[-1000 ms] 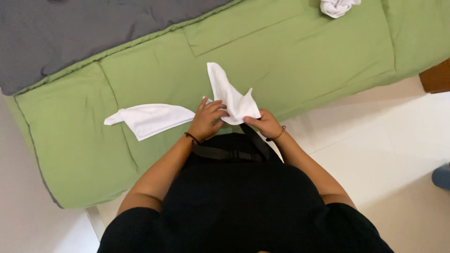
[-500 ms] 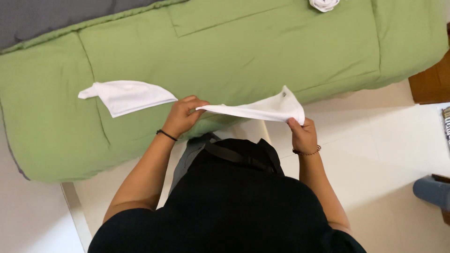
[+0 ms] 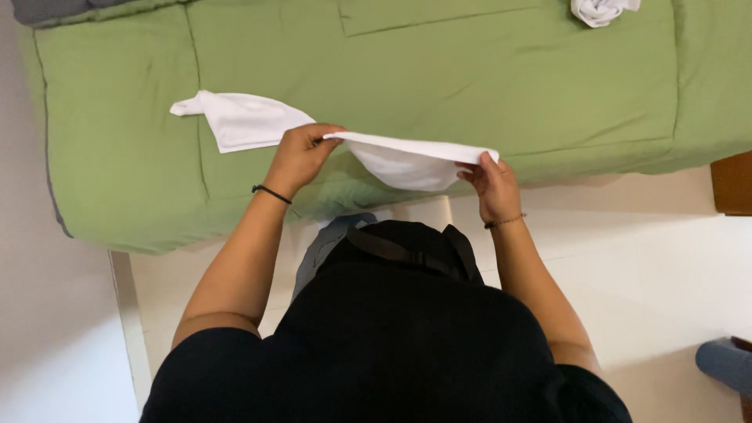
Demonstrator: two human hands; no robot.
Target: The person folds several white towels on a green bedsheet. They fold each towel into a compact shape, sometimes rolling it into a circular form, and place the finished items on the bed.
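I hold a white cloth [image 3: 407, 157] stretched out flat between both hands, over the front edge of a green quilt [image 3: 439, 78]. My left hand [image 3: 301, 157] pinches its left corner; a dark band circles that wrist. My right hand [image 3: 489, 184] pinches the right corner and wears a thin bracelet. The cloth sags a little in the middle. A second white cloth [image 3: 239, 119] lies folded on the quilt just left of my left hand.
A crumpled white cloth [image 3: 601, 9] lies at the quilt's far edge, top right. A brown wooden piece [image 3: 732, 184] stands at the right. White tiled floor [image 3: 627, 258] runs under me. A grey-blue object [image 3: 724, 364] sits at the lower right.
My hands have moved apart, pulling the bunched, upright cloth out flat and level between them. The view has shifted, so the bed sits higher in the frame.
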